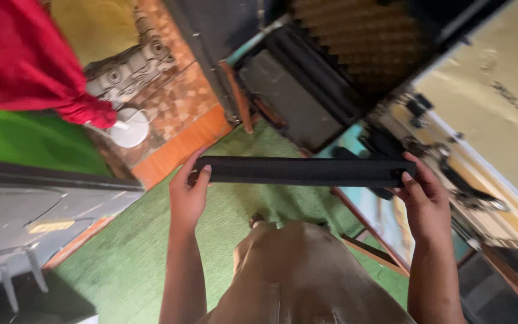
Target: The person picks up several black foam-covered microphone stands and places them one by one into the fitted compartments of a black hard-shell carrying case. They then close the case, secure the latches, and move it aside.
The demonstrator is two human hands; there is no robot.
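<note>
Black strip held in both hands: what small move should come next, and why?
Probably carry the black strip forward toward the dark foam panels. The left hand and right hand grip its ends, holding it level in the air above the green carpet, touching nothing else.

free: green carpet [151, 252] below | blocked: dark foam panels [307, 90] ahead, workbench [487, 180] right
</note>
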